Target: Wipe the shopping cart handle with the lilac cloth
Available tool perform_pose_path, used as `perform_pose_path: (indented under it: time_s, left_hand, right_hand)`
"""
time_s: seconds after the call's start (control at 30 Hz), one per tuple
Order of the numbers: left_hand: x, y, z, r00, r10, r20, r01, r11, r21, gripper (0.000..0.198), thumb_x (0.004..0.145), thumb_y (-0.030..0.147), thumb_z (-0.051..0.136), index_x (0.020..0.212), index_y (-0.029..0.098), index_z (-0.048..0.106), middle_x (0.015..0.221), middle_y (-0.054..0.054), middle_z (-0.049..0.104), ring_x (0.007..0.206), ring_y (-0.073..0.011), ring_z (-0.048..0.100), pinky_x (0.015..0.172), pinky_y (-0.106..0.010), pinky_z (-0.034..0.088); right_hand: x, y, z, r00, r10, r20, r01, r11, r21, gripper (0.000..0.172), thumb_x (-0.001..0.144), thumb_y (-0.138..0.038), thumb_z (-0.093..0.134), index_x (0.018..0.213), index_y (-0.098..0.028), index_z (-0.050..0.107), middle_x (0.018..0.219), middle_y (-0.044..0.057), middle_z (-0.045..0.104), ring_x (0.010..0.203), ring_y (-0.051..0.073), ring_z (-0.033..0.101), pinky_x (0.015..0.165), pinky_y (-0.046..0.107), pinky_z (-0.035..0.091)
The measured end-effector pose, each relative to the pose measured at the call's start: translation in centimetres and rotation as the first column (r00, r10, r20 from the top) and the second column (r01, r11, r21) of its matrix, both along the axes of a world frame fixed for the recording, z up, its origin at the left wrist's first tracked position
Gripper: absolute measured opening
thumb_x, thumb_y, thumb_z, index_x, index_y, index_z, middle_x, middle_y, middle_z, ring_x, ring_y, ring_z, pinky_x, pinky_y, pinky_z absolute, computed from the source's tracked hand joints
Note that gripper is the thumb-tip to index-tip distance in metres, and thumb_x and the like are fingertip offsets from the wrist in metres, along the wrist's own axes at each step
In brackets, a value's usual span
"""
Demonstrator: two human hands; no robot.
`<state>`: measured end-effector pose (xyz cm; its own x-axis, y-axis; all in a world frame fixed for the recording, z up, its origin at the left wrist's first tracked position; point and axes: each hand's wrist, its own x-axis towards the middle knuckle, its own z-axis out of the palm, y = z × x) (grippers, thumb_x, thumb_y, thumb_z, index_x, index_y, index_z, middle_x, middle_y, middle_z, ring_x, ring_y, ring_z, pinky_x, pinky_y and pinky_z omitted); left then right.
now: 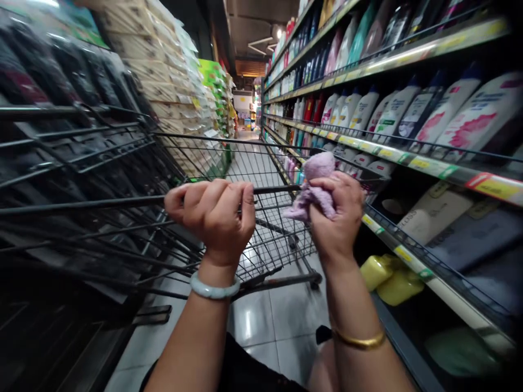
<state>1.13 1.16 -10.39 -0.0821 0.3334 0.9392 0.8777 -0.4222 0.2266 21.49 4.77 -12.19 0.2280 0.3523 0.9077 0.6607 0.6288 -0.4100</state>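
Observation:
My left hand (214, 215), with a pale bangle at its wrist, is wrapped round the dark handle bar (274, 189) of a black wire shopping cart (261, 158). A crumpled light purple cloth (319, 166) is bunched in my right hand (341, 212), which wears a gold bangle further down the arm. Part of the cloth hangs out below the fingers towards the bar. My right hand is at the right end of the visible bar; whether it also grips the bar under the cloth is hidden. The cart's basket stretches ahead of both hands.
Shelves close on the right hold shampoo-like bottles (435, 117), with yellow containers (376, 271) lower down. Hanging dark packages (73, 71) and stacked beige packs (157, 65) line the left. A tiled floor (259, 321) runs along the aisle between them.

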Motion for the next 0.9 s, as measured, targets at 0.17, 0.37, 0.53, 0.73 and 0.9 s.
perform_pose_path:
  time_s: [0.17,0.37,0.53,0.73,0.9]
  left_hand:
    - [-0.9,0.3,0.2,0.992,0.123,-0.002,-0.121,0.980,0.158,0.016,0.094,0.033,0.064,0.081,0.028,0.071,0.078,-0.001,0.070,0.087,-0.0247,0.058,0.107,-0.054,0.026]
    - [-1.7,1.1,0.8,0.987,0.153,0.054,-0.158,0.984,0.088,0.026,0.096,0.039,0.061,0.073,0.027,0.064,0.075,-0.002,0.066,0.088,-0.0254,0.056,0.108,-0.056,0.029]
    - [-1.2,0.6,1.9,0.970,0.242,0.030,-0.241,0.970,-0.028,0.028,0.099,0.041,0.057,0.078,0.027,0.067,0.094,-0.005,0.071,0.104,-0.0276,0.058,0.122,-0.061,0.022]
    - [2.7,1.0,1.3,0.993,-0.001,-0.116,-0.010,0.996,-0.092,0.024,0.102,0.032,0.054,0.111,0.031,0.076,0.120,-0.002,0.075,0.124,-0.0275,0.059,0.130,-0.062,0.005]
    - [4.3,2.5,0.3,0.981,-0.032,-0.192,0.010,0.994,-0.112,0.032,0.103,0.029,0.051,0.126,0.030,0.073,0.117,-0.003,0.076,0.117,-0.0261,0.062,0.123,-0.055,0.024]
  right_hand:
    - [2.1,1.2,-1.0,0.963,-0.236,-0.129,0.227,0.970,-0.086,0.029,0.074,-0.017,0.060,0.100,-0.024,0.071,0.117,0.008,0.066,0.119,0.030,0.058,0.108,0.054,0.039]
    - [-2.7,-0.9,-0.9,0.990,-0.084,0.115,0.088,0.996,-0.025,0.032,0.078,-0.012,0.063,0.105,-0.028,0.071,0.124,0.006,0.066,0.122,0.029,0.054,0.107,0.050,0.041]
    - [0.9,0.6,-1.8,0.990,-0.137,-0.026,0.137,0.991,0.003,0.028,0.079,-0.013,0.061,0.100,-0.027,0.072,0.116,0.004,0.065,0.120,0.027,0.056,0.109,0.049,0.040]
    - [1.8,1.7,-3.5,0.926,-0.253,-0.279,0.240,0.967,-0.081,0.030,0.075,-0.012,0.057,0.098,-0.023,0.072,0.118,0.009,0.062,0.116,0.029,0.057,0.107,0.050,0.043]
    - [-3.9,-0.4,-3.1,0.992,0.057,0.112,-0.056,0.998,-0.016,0.030,0.083,-0.010,0.062,0.102,-0.029,0.076,0.122,0.005,0.065,0.120,0.025,0.055,0.105,0.043,0.046]
